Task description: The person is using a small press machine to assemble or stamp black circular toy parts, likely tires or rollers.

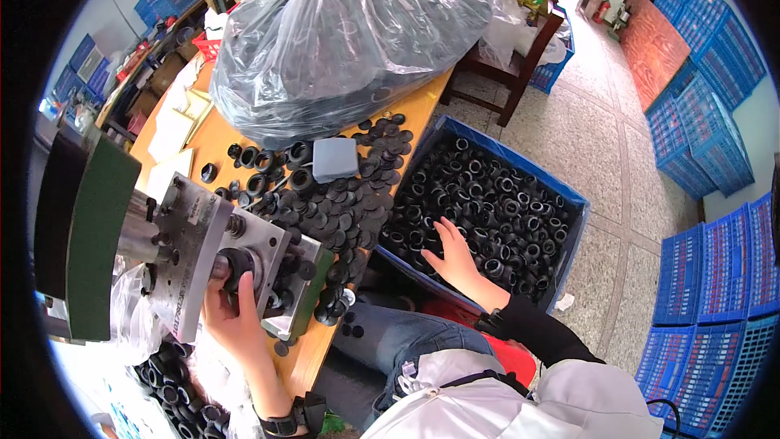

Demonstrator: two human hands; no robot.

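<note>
My left hand (234,315) is at the metal press (195,248), with thumb and fingers closed on a black ring-shaped part (237,262) between its plates. Part of that ring is hidden by the tooling and my fingers. Over the blue-rimmed crate (520,160), my right hand (453,260) reaches out with fingers apart, and I see nothing held in it. Many black rings (487,195) fill this crate. Loose black discs (366,203) lie heaped on the wooden table beside the press.
A large clear plastic bag (349,41) of dark parts sits on the table's far side, with a grey block (335,160) before it. More black rings (175,390) lie below the press. Stacked blue crates (707,276) line the right wall, and a wooden chair (512,73) stands behind the crate.
</note>
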